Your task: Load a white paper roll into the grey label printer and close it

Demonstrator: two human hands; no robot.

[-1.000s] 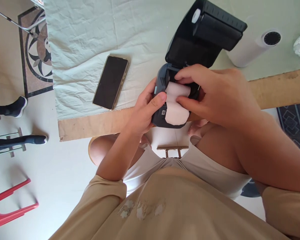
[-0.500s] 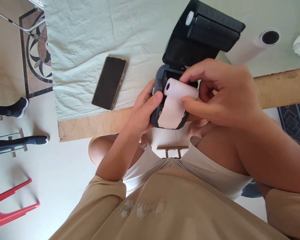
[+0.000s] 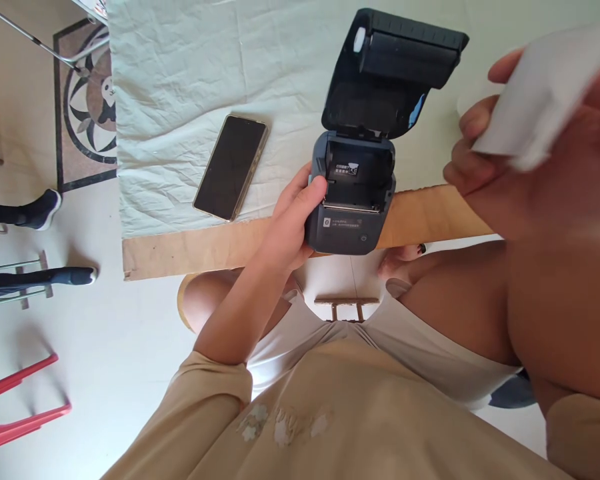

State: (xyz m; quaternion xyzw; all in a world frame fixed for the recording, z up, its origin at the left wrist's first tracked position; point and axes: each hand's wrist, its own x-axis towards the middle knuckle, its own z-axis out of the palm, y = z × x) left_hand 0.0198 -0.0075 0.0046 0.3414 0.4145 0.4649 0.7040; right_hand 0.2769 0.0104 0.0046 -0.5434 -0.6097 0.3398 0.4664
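The left hand (image 3: 293, 223) is gripping the dark grey plastic printer (image 3: 350, 200), rigid, at the table edge, while the right hand (image 3: 525, 153) is pinching a light, crushable white paper roll (image 3: 540, 100) aloft.

A dark phone (image 3: 231, 167) lies face up on the wrinkled pale cloth (image 3: 180, 80) near the table's front edge, where bare wood (image 3: 190, 247) shows, while a red plastic chair (image 3: 15, 413) and a patterned floor tile (image 3: 87, 107) sit off its left edge.
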